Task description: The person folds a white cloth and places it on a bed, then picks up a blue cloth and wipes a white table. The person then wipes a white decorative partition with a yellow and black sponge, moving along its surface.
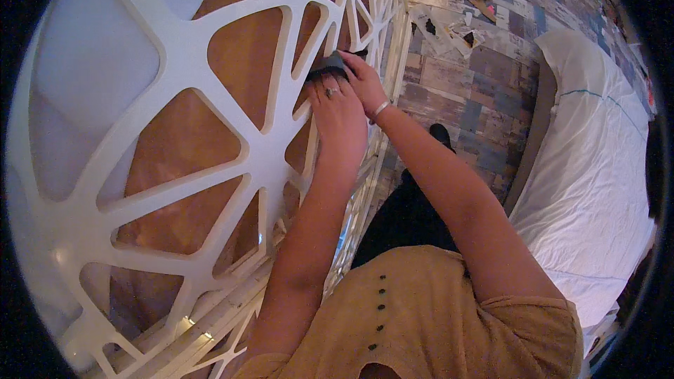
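Note:
Both of my hands are together at a white lattice panel with large curved openings. Between them is a small grey and black piece, which looks soft like cloth; I cannot make out exactly what it is. My left hand, with a ring on it, has its fingers curled over the near edge of the piece. My right hand, with a pale band at the wrist, closes on the piece from the right. Its fingertips are partly hidden behind the piece and the left hand.
Brown surface shows through the lattice openings. A patterned plank floor runs along the right of the panel, with scattered scraps at its far end. Right of me stands a low piece of furniture draped in a white sheet.

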`<act>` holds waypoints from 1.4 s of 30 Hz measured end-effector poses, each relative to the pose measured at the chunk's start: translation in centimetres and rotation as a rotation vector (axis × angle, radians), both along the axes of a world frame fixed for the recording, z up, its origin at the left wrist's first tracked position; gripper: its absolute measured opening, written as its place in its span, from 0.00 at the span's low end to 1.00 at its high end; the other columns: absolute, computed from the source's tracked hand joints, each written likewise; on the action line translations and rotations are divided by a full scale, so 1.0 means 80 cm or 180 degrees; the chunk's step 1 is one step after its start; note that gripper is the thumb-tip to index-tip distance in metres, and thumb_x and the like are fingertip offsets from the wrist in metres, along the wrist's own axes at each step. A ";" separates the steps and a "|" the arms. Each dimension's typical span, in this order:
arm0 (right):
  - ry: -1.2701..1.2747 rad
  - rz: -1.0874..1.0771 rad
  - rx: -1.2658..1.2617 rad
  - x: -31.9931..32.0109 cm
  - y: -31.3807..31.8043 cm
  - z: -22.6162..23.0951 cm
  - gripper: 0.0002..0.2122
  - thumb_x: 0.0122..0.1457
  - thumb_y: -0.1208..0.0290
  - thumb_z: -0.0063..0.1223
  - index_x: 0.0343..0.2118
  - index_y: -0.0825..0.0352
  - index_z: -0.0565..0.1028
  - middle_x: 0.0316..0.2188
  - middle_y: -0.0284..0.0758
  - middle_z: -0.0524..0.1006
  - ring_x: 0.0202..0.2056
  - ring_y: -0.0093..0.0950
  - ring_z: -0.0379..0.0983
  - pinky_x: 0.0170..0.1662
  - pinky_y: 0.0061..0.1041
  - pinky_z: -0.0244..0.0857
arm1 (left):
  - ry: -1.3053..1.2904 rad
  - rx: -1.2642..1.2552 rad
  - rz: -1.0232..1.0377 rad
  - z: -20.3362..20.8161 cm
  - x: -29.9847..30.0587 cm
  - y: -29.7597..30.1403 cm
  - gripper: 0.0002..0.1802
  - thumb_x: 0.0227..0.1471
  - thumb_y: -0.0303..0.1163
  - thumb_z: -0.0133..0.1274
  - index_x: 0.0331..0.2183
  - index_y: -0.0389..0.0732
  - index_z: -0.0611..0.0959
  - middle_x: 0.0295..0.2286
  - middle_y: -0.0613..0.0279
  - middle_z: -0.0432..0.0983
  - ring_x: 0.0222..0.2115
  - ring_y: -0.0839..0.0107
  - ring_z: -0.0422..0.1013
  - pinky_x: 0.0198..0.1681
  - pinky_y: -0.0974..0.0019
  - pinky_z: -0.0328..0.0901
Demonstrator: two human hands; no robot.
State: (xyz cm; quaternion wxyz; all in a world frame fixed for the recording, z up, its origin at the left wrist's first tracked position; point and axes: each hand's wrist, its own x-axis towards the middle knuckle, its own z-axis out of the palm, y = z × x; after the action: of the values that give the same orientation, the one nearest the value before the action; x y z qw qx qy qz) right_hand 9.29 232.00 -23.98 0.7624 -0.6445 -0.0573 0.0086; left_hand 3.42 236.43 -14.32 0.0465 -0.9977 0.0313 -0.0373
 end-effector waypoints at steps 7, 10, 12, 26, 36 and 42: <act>-0.0702 -0.0961 -0.0743 0.001 -0.007 -0.006 0.22 0.42 0.86 0.53 0.45 0.65 0.70 0.43 0.41 0.72 0.46 0.40 0.68 0.51 0.30 0.61 | -0.0214 0.0393 -0.0236 -0.009 -0.015 -0.005 0.26 0.49 0.28 0.41 0.49 0.24 0.68 0.54 0.44 0.57 0.58 0.52 0.50 0.62 0.48 0.32; -0.0152 -0.0619 -0.0674 0.009 0.003 -0.051 0.20 0.42 0.85 0.52 0.42 0.65 0.71 0.42 0.38 0.73 0.46 0.37 0.68 0.51 0.28 0.61 | 0.0666 0.1049 -0.0391 -0.026 -0.008 -0.001 0.30 0.48 0.32 0.45 0.52 0.28 0.65 0.54 0.45 0.58 0.58 0.53 0.49 0.61 0.43 0.32; -0.0063 -0.0634 -0.0528 -0.004 0.004 -0.047 0.19 0.43 0.86 0.51 0.41 0.65 0.72 0.42 0.37 0.73 0.47 0.35 0.68 0.51 0.26 0.61 | 0.0821 0.1021 -0.0271 -0.028 -0.009 -0.001 0.30 0.49 0.33 0.43 0.53 0.30 0.65 0.55 0.45 0.56 0.59 0.53 0.48 0.61 0.43 0.32; -0.0191 -0.0200 -0.1172 0.104 -0.067 -0.043 0.12 0.43 0.80 0.56 0.34 0.64 0.77 0.33 0.39 0.75 0.40 0.36 0.72 0.44 0.29 0.66 | 0.0986 0.0031 -0.0126 -0.122 0.111 -0.006 0.28 0.46 0.35 0.52 0.46 0.27 0.70 0.44 0.35 0.65 0.47 0.43 0.61 0.56 0.50 0.51; -0.0821 0.0014 -0.0683 0.147 -0.069 -0.040 0.11 0.45 0.82 0.56 0.34 0.64 0.75 0.39 0.37 0.73 0.43 0.37 0.70 0.46 0.30 0.65 | 0.0097 -0.1412 0.0645 -0.144 0.156 -0.009 0.23 0.44 0.33 0.56 0.37 0.26 0.70 0.35 0.30 0.65 0.37 0.35 0.64 0.41 0.44 0.61; 0.0356 0.0187 -0.0570 0.089 -0.062 -0.100 0.10 0.48 0.80 0.55 0.36 0.65 0.75 0.35 0.37 0.74 0.38 0.32 0.73 0.42 0.26 0.67 | 0.1106 0.0089 0.0612 -0.134 0.129 -0.027 0.15 0.46 0.28 0.50 0.36 0.29 0.73 0.39 0.41 0.68 0.41 0.46 0.66 0.47 0.48 0.59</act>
State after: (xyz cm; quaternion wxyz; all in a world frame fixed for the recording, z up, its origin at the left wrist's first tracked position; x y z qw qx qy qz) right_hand 16.43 227.05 -31.96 0.7032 -0.7066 -0.0325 0.0719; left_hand 13.76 234.25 -25.00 0.0576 -0.9868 -0.0560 0.1405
